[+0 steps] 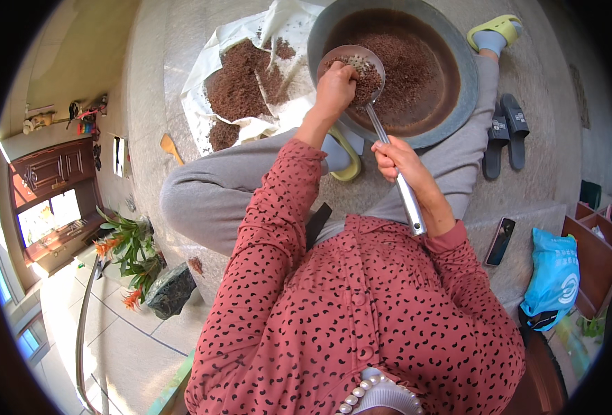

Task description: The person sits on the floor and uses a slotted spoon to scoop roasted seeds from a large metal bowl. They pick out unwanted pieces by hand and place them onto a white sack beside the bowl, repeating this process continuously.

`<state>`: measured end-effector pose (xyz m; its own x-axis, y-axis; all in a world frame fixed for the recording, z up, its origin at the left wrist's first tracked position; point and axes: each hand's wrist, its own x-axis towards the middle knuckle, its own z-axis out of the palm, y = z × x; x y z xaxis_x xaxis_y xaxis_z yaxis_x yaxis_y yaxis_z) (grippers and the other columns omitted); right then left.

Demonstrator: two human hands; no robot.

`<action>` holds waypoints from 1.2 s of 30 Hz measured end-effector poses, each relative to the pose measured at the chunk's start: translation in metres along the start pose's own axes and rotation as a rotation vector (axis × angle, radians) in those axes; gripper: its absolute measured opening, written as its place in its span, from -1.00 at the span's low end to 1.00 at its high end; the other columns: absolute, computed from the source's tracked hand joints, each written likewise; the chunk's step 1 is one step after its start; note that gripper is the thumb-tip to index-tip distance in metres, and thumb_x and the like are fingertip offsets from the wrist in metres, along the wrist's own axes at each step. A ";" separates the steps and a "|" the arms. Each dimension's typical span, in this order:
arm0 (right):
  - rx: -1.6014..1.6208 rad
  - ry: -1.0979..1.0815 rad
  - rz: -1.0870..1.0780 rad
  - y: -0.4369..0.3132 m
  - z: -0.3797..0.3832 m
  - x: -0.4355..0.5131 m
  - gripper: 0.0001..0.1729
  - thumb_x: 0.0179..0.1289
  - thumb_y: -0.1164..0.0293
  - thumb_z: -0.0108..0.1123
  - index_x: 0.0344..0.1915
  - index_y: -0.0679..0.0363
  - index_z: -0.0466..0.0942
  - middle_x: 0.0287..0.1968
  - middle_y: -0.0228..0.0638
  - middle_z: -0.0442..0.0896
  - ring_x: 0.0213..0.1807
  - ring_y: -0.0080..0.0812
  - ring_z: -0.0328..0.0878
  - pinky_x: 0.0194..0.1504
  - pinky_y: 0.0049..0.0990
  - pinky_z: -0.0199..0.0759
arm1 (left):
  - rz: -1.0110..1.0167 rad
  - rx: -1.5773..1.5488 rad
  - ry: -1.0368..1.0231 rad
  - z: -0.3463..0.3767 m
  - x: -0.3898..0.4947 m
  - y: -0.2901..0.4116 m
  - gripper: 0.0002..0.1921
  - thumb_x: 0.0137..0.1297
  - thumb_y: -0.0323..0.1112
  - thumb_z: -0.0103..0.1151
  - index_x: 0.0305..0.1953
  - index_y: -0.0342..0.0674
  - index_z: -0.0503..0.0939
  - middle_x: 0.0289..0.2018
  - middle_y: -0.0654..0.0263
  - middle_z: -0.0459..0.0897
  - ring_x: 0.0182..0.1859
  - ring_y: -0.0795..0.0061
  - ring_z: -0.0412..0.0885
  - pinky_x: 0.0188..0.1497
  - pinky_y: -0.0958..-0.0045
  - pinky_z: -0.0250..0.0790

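A perforated metal skimmer ladle (359, 57) lies over the left part of a large round grey basin (467, 98), with reddish-brown grains (368, 85) in its bowl. My left hand (336, 87) has its fingers bunched in these grains, fingertips partly hidden. My right hand (402, 162) is closed around the long metal handle (410, 207). Brown liquid (443, 98) with many of the same grains fills the basin. Left of it, a white cloth (198, 91) is spread on the ground, bearing heaps of brown grains (238, 80).
A wooden spatula (169, 145) lies left of my bent knee. Dark slides (505, 132) stand at right, with a phone (500, 241) and a blue plastic bag (552, 275) nearer me. A dark stone (171, 291) and a potted plant (134, 249) are at left. My feet wear yellow-green clogs (495, 28).
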<state>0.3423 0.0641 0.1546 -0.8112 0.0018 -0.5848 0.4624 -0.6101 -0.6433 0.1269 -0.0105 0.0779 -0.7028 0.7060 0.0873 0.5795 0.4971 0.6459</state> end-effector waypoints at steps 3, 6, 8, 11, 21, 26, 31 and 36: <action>0.010 -0.008 -0.007 0.002 -0.002 0.002 -0.81 0.51 0.30 -0.06 -0.18 0.20 0.37 -0.62 -0.64 0.22 -0.73 -0.80 0.10 -0.70 -0.71 0.02 | 0.014 -0.174 0.061 -0.004 -0.005 0.002 -0.80 0.11 -0.39 0.27 -0.20 -0.22 0.67 -0.24 0.14 0.60 -0.17 0.11 0.62 -0.05 0.20 0.46; 0.010 -0.020 -0.007 0.001 0.001 0.004 -0.80 0.51 0.30 -0.06 -0.18 0.20 0.37 -0.62 -0.63 0.23 -0.73 -0.80 0.10 -0.70 -0.71 0.02 | 0.070 -0.100 0.038 -0.004 -0.012 0.018 -0.78 0.11 -0.33 0.30 -0.18 -0.19 0.67 -0.20 0.18 0.61 -0.18 0.15 0.63 -0.06 0.24 0.46; -0.002 -0.021 -0.011 0.000 0.003 0.004 -0.80 0.52 0.30 -0.06 -0.18 0.21 0.37 -0.62 -0.63 0.23 -0.73 -0.80 0.10 -0.71 -0.71 0.02 | 0.112 -0.076 0.056 -0.002 -0.011 0.026 -0.76 0.11 -0.27 0.32 -0.18 -0.16 0.68 -0.22 0.22 0.61 -0.20 0.14 0.63 -0.07 0.24 0.47; -0.026 -0.036 -0.015 -0.001 0.005 0.002 -0.80 0.51 0.30 -0.06 -0.18 0.21 0.38 -0.62 -0.63 0.23 -0.73 -0.80 0.11 -0.71 -0.71 0.01 | 0.017 0.030 0.022 0.002 -0.003 0.025 -0.80 0.11 -0.27 0.32 -0.22 -0.12 0.71 -0.30 0.27 0.66 -0.22 0.12 0.64 -0.09 0.25 0.47; 0.032 0.004 -0.004 -0.005 0.000 0.001 -0.81 0.51 0.29 -0.05 -0.20 0.17 0.39 -0.61 -0.66 0.23 -0.72 -0.83 0.12 -0.70 -0.73 0.00 | -0.389 -0.552 0.083 -0.011 0.006 -0.007 -0.78 0.11 -0.33 0.35 -0.28 -0.34 0.70 -0.48 0.27 0.70 -0.46 0.58 0.60 -0.42 0.51 0.45; 0.003 -0.005 0.003 -0.007 0.004 -0.001 -0.83 0.47 0.30 -0.03 -0.24 0.15 0.36 -0.59 -0.64 0.28 -0.67 -0.81 0.16 -0.66 -0.73 0.02 | -0.260 -0.337 0.114 -0.004 0.003 -0.003 -0.74 0.08 -0.26 0.38 -0.26 -0.31 0.69 -0.35 0.18 0.73 -0.31 0.41 0.67 -0.22 0.40 0.50; -0.024 0.003 0.004 -0.006 0.012 -0.002 -0.82 0.49 0.31 -0.03 -0.23 0.17 0.37 -0.60 -0.65 0.26 -0.71 -0.82 0.13 -0.69 -0.74 0.00 | -0.109 -0.014 0.134 0.011 0.002 0.009 -0.75 0.05 -0.28 0.36 -0.27 -0.29 0.69 -0.27 0.11 0.73 -0.25 0.23 0.69 -0.13 0.31 0.50; -0.031 0.007 0.010 -0.005 0.011 -0.002 -0.81 0.51 0.30 -0.04 -0.20 0.19 0.38 -0.61 -0.65 0.23 -0.72 -0.82 0.12 -0.70 -0.73 0.01 | -0.250 -0.260 0.064 0.009 0.002 0.005 -0.79 0.10 -0.31 0.33 -0.27 -0.28 0.70 -0.38 0.16 0.72 -0.33 0.33 0.67 -0.21 0.35 0.49</action>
<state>0.3373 0.0581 0.1642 -0.8038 0.0015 -0.5948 0.4815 -0.5855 -0.6522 0.1321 -0.0024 0.0743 -0.8387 0.5417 -0.0562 0.2676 0.4998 0.8238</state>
